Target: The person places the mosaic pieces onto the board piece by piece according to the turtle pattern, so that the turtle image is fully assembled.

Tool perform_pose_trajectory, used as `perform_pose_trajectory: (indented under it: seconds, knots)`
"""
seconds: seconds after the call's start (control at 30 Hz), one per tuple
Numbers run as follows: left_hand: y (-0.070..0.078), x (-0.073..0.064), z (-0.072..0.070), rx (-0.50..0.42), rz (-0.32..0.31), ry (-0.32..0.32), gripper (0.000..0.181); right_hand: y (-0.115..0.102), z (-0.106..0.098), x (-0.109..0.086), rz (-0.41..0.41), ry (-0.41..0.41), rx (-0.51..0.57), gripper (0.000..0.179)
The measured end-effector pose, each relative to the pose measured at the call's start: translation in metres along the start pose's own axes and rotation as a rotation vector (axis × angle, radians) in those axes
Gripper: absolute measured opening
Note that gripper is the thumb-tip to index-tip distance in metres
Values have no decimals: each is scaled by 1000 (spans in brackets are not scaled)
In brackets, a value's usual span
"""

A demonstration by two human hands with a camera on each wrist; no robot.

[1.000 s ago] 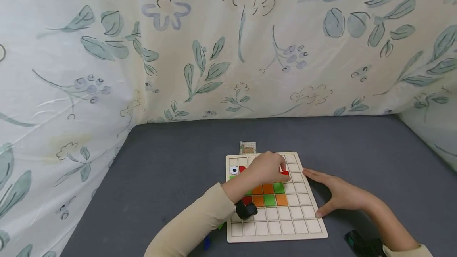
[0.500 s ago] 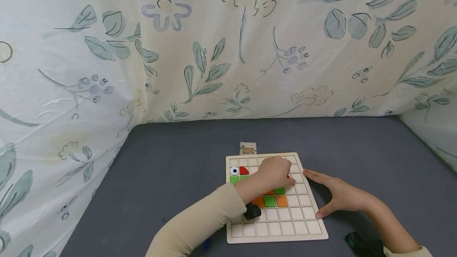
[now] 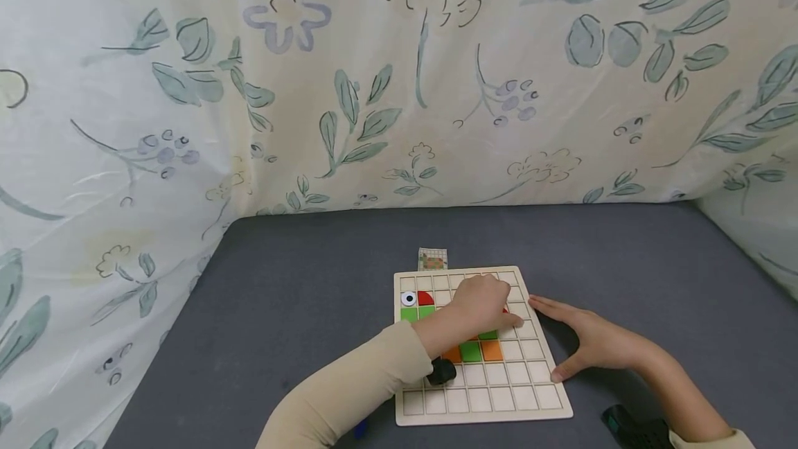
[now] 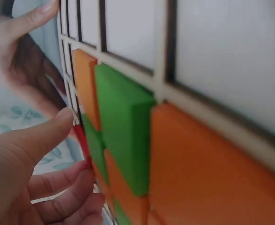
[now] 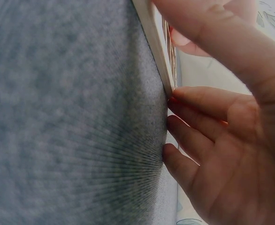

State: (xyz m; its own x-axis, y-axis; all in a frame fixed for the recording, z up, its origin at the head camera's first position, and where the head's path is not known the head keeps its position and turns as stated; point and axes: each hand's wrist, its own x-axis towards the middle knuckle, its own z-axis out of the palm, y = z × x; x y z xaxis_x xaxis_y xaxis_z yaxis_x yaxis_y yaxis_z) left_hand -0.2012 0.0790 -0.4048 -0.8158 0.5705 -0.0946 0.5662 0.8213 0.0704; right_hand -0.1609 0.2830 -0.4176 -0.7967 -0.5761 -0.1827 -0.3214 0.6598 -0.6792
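A pale wooden grid board point(image 3: 483, 420) lies on the dark cloth, partly filled with square tiles. Over its upper right cells, my left hand point(image 3: 480, 302) pinches a red tile point(image 4: 82, 143) between thumb and fingertips, right at the grid. In the head view that hand mostly hides the tile. A green tile point(image 3: 470, 352) and an orange tile point(image 3: 492, 350) sit in cells just below. At the upper left are a white eye tile point(image 3: 408, 298) and a red rounded tile point(image 3: 425, 298). My right hand point(image 3: 601, 338) touches the board's right edge, thumb and fingers spread.
A small printed card point(image 3: 433, 259) lies at the board's far edge. Something blue point(image 3: 360, 428) shows beside my left sleeve. The dark cloth point(image 3: 299, 283) surrounds the board, and a flowered curtain point(image 3: 436, 158) hangs behind it.
My left hand has moved slightly right over the board and lower onto the cells, now covering most of the red tile. The right hand has stayed at the edge.
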Motion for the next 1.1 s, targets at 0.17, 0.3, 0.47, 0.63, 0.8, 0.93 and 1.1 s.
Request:
perform_pose_trajectory:
  seconds: [0.17, 0.3, 0.47, 0.63, 0.8, 0.93, 1.1]
  knots:
    - [-10, -3, -7, -74, 60, -38, 32, 1, 0, -1, -7, 1, 1, 112]
    - [-14, -5, -12, -63, 149, -60, 20, 2, 0, -1, -8, 2, -4, 112]
    - [-15, -6, -12, -39, 175, -50, 15, 3, 1, -1, -3, -1, 0, 112]
    - [-13, -3, -8, -36, 114, -35, 18, 2, 1, 0, 10, 2, 0, 112]
    - [-13, 1, -6, -23, 38, -33, 26, 1, 2, 2, 19, 8, 2, 112]
    - [-13, 2, -5, -17, 17, -39, 30, 1, 1, 2, 21, 10, 3, 113]
    - [-15, 3, -4, -17, 18, -39, 31, -1, 1, 3, 12, 11, 10, 113]
